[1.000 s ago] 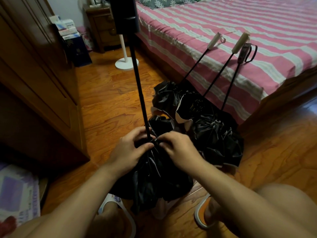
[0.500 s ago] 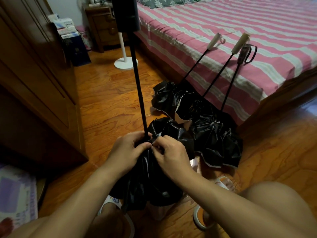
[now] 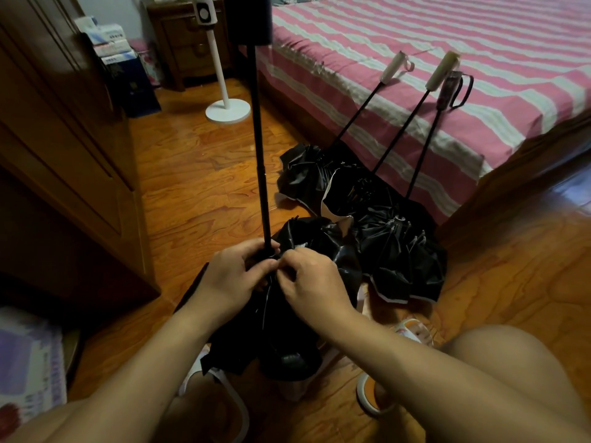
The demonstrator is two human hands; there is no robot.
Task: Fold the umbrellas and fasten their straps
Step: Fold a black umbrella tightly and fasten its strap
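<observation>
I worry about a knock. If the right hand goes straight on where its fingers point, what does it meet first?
Most likely the left hand: the right hand points leftward at the umbrella shaft, fingers nearly touching.

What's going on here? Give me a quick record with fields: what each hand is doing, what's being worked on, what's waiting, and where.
Left hand: left hand grips the black umbrella where its shaft meets the canopy
Right hand: right hand pinches the canopy fabric beside the shaft
Umbrella in hand: upright, shaft extended, canopy bunched, no strap seen fastened
Waiting: three umbrellas on the floor, handles leaning on the bed, shafts extended
Place: wooden floor between a wardrobe and the bed
Also there: white fan stand
</observation>
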